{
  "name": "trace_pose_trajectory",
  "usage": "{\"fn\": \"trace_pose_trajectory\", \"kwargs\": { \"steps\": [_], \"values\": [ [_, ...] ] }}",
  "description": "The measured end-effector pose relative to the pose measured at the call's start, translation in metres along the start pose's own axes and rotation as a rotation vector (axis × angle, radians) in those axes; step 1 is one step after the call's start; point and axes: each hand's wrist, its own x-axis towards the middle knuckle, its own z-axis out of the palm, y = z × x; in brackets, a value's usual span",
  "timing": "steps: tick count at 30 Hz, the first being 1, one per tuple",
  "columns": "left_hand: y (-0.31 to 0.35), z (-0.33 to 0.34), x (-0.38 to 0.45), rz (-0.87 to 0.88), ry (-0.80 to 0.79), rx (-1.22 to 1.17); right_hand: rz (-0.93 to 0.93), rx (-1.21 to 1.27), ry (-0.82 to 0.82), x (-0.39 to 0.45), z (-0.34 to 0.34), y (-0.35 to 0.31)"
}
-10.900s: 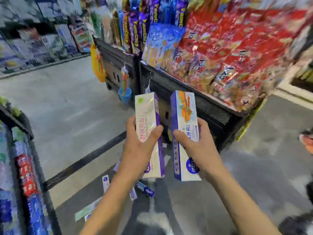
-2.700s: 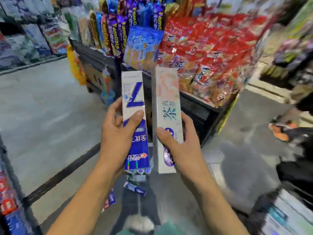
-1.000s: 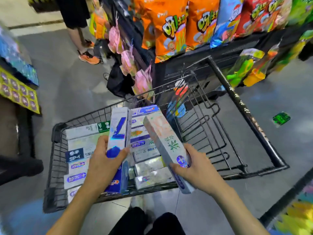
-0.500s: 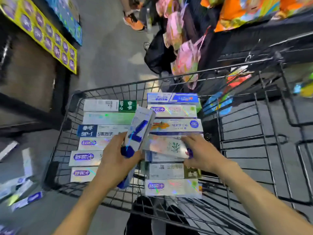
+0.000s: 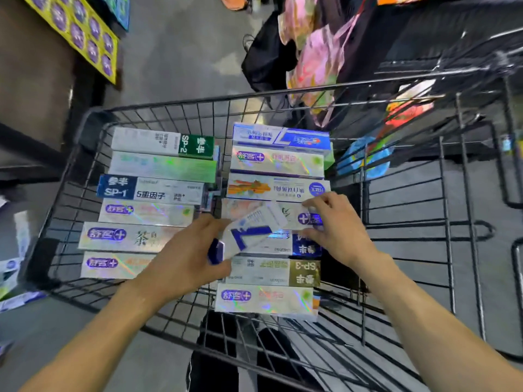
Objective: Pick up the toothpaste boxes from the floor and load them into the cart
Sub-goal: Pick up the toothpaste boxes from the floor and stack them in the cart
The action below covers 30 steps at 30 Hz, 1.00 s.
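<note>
A black wire cart [image 5: 93, 176] below me holds two rows of toothpaste boxes lying flat. My left hand [image 5: 184, 258] grips a white and blue box with a big "7" [image 5: 252, 230], tilted over the right row. My right hand [image 5: 336, 224] rests on a pale box with a purple logo [image 5: 283, 215] lying in the right row, fingers curled at its right end. Other boxes in the cart include a green-ended SP-2 box [image 5: 164, 142] and a gold-ended SP-3 box [image 5: 274, 273].
More toothpaste boxes [image 5: 14, 267] lie on the grey floor left of the cart. A shelf unit with a yellow sign [image 5: 76, 32] stands at far left. Hanging snack bags [image 5: 317, 60] and a dark shelf lie beyond the cart. The cart's right section [image 5: 410, 222] holds nothing.
Over the last second both hands came down into the cart. The pale box in my right hand now lies flat in the right row; the "7" box has tilted lower over that row.
</note>
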Motion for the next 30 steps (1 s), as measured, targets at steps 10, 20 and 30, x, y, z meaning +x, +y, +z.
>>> {"fn": "trace_pose_trajectory", "kwargs": {
  "steps": [10,20,30],
  "values": [
    [0.024,0.064,0.065,0.509,-0.024,0.542,0.164,0.192,0.051,-0.018,-0.024,0.024],
    [0.022,0.083,0.053,0.426,0.136,0.724,0.114,0.169,0.050,-0.034,-0.017,0.019],
    [0.025,0.036,0.022,0.239,0.150,0.577,-0.026,0.040,-0.020,-0.048,-0.025,-0.025]
  ]
}}
